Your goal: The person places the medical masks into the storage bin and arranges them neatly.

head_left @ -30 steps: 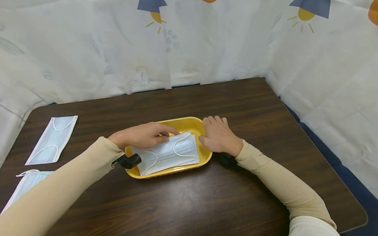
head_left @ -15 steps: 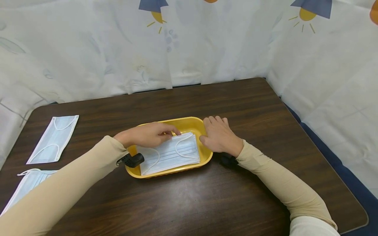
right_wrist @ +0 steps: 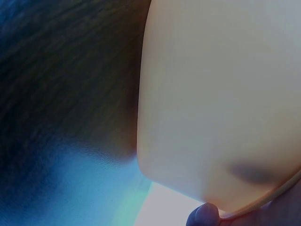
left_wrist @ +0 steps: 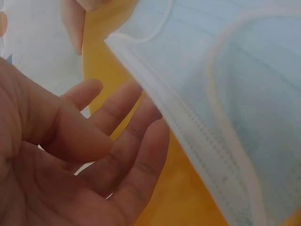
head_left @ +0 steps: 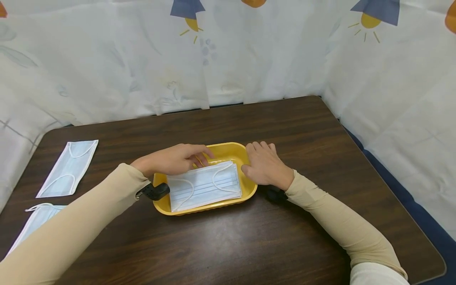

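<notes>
A stack of pale blue face masks [head_left: 204, 186] with white ear loops lies in a yellow tray [head_left: 228, 148]. My left hand [head_left: 176, 159] hovers over the tray's back left part, fingers loosely bent and thumb apart. In the left wrist view, the fingertips [left_wrist: 157, 129] are right at the stack's long edge, some partly hidden behind it, and nothing is pinched. With my right hand [head_left: 265, 166] I hold the tray's right end, thumb on the inner side of the rim. The right wrist view has the tray's outer wall [right_wrist: 211, 94] close up, with a fingertip [right_wrist: 207, 214] at its rim.
Two places at the table's left hold more masks: a flat mask [head_left: 67, 168] farther back, and another mask [head_left: 37, 221] nearer, partly covered by my left sleeve. The dark wooden table [head_left: 221, 245] meets a white printed curtain [head_left: 142, 59] behind and at the right.
My left hand has drawn back slightly from the stack's far edge and its fingers have come off the masks. The right hand has stayed on the tray's end.
</notes>
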The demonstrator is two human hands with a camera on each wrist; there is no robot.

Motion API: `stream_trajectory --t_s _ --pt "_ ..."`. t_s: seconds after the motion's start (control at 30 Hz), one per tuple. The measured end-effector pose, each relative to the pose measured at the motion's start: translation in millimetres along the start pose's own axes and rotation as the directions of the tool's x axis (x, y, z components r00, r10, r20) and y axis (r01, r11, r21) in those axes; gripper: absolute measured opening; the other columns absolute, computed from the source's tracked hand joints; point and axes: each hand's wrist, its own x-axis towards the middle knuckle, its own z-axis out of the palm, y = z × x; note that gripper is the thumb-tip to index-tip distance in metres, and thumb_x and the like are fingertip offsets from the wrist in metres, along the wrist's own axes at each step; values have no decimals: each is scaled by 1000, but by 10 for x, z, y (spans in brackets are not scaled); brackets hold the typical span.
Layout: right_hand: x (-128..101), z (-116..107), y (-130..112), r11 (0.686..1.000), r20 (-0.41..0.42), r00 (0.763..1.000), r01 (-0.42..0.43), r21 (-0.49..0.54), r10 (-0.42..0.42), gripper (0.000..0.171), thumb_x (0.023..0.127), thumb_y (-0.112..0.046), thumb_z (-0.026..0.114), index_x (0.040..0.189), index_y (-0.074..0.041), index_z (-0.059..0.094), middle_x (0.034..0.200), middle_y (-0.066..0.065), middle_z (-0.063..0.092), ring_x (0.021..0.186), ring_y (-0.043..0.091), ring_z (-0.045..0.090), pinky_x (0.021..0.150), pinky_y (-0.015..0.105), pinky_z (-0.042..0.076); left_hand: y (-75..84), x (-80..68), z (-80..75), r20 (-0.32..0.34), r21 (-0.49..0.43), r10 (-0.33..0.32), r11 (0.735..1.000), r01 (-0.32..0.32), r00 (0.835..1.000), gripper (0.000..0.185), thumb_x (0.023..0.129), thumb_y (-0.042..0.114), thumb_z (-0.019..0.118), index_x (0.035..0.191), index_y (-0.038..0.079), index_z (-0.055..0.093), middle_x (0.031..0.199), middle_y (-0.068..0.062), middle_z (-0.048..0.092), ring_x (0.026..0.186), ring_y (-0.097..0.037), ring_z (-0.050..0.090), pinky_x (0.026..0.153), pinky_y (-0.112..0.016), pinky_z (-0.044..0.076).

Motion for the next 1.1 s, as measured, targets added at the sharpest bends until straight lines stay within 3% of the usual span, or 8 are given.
stream_trajectory --t_s 0.13,0.3,0.73,0.97,1.1 --pt "-5 -4 -3 1000 -8 1000 8 2 -8 21 93 -30 50 98 -10 49 87 6 46 84 28 40 77 39 23 5 -36 -43 -8 3 -4 1000 4 1000 52 96 -4 33 141 7 56 128 -9 70 120 -23 67 106 -45 53" --pt "17 -1 3 1000 -5 1000 3 6 -3 23 93 -30 50 101 -9 51 88 6 48 85 28 40 78 40 24 23 -83 -93 -38 30 -24 999 25 999 52 95 -2 36 140 10 58 131 -8 70 124 -23 66 108 -47 51" --pt "78 19 62 1000 -3 1000 -2 1 2 21 94 -31 49 96 -10 49 87 6 47 84 28 40 79 41 24 29 -373 -286 -84 -7 -94 996 94 992 53 95 -1 33 135 17 61 123 -6 72 115 -16 67 103 -42 52" --pt "90 17 94 1000 -7 1000 1 9 0 21 94 -30 50 96 -10 49 86 6 47 82 28 39 78 41 23 12 -544 -367 -139 39 -134 989 141 981 32 105 15 46 131 24 62 120 1 72 116 -15 66 103 -45 50" --pt "95 16 115 1000 -5 1000 3 8 -3 21 95 -30 50 97 -10 49 86 7 47 83 28 39 78 40 23 4 -644 -407 -160 61 -175 981 187 971 33 104 17 46 129 29 63 120 4 71 115 -15 64 101 -43 50"
